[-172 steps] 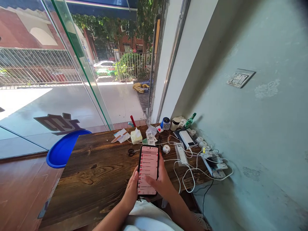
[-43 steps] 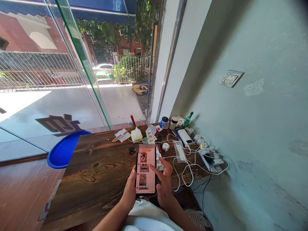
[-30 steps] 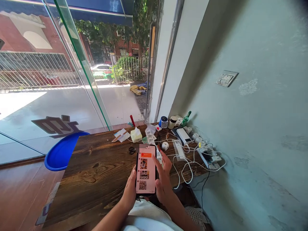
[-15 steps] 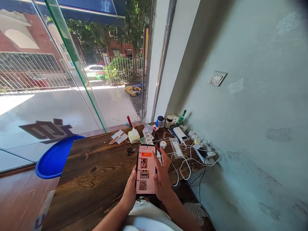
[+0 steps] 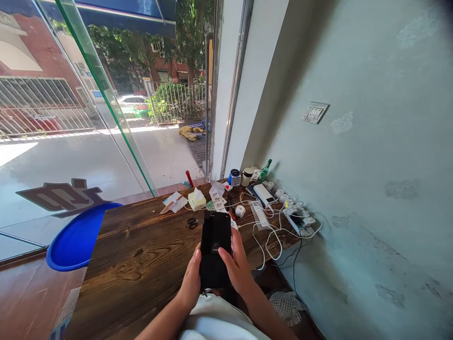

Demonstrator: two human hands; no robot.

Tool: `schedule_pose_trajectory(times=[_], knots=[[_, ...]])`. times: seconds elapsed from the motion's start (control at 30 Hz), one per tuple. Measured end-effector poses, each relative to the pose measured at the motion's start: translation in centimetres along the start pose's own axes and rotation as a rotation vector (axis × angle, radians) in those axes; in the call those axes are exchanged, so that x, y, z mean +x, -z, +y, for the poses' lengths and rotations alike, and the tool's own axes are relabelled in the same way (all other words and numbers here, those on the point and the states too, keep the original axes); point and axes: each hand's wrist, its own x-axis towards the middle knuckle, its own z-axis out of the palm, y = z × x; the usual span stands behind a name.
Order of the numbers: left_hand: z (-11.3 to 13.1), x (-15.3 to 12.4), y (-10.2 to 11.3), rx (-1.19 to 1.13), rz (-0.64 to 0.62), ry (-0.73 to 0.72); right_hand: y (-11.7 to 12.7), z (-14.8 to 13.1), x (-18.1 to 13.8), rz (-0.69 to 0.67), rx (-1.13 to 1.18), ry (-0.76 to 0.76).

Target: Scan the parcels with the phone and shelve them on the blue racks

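A smartphone (image 5: pixel 214 269) is held upright between both hands above the table's near edge. Its screen is almost wholly black, with a small mark near the middle. My left hand (image 5: pixel 192 277) is closed around the phone's left side, thumb along the edge. On the other side, my right hand (image 5: pixel 238 264) grips the phone, its thumb resting over the screen and its fingers partly hidden behind. Just past the phone lie black-handled scissors (image 5: pixel 192 223) and a strip of printed number labels (image 5: pixel 218 200).
The dark wooden table (image 5: pixel 138 255) also holds a tissue pack (image 5: pixel 197 200), a blue tub (image 5: pixel 234 177), a green bottle (image 5: pixel 265 171), a white power bank (image 5: pixel 264 195) and tangled white cables (image 5: pixel 269 236). A blue stool (image 5: pixel 74 241) stands at the left; a wall (image 5: pixel 371 189) bounds the right.
The phone screen has gone from a lit chat page with pictures to nearly black. My right thumb has moved onto the screen and the right fingers have closed around the phone's side.
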Motion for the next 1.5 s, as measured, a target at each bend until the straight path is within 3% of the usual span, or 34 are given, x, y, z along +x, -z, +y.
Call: schedule_pose_trajectory(times=[0.17, 0.37, 0.63, 0.87, 0.97, 1.1, 1.2, 1.5], knots=[[-0.1, 0.2, 0.9, -0.024, -0.008, 0.005, -0.5, 0.1, -0.2, -0.057, -0.009, -0.066], [0.1, 0.1, 1.5, -0.026, 0.007, 0.01, -1.3, 0.1, -0.6, -0.019, -0.016, -0.067], [0.5, -0.4, 1.6, -0.002, -0.092, 0.019, -1.8, -0.5, -0.7, -0.031, 0.053, 0.006], [0.3, -0.6, 2.2, 0.007, -0.075, 0.04, -2.5, -0.4, -1.3, -0.012, 0.142, -0.074], [0.3, -0.9, 2.2, 0.021, -0.097, 0.036, -2.9, -0.2, -1.4, 0.035, 0.194, -0.041], [0.5, -1.2, 2.2, 0.031, -0.126, 0.033, -2.7, -0.3, -1.0, 0.117, -0.046, 0.182], [0.6, -1.3, 2.2, 0.024, -0.144, 0.03, -2.3, -1.0, -0.4, 0.085, -0.211, 0.289], [1.0, -1.5, 2.3, 0.052, -0.151, 0.043, -2.2, -2.9, 0.9, -0.005, -0.352, 0.324]])
